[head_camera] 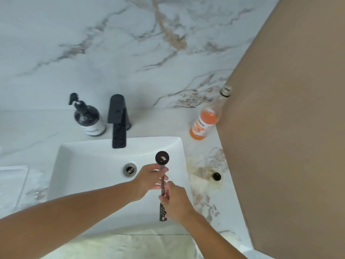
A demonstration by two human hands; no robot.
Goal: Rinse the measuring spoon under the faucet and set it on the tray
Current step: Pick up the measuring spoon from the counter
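Measuring spoon (162,176) between both hands, over sink (84,165).

Measuring spoon (162,176): handle partly covered by both hands. Tray (13,182): cut off at left edge. Soap bottle (89,116) label: unreadable.

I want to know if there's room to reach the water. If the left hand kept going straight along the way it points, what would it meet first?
The left hand, gripping the measuring spoon, points up and right across the sink. Its line probably passes right of the faucet and meets the sink's far rim first, though depth is unclear.
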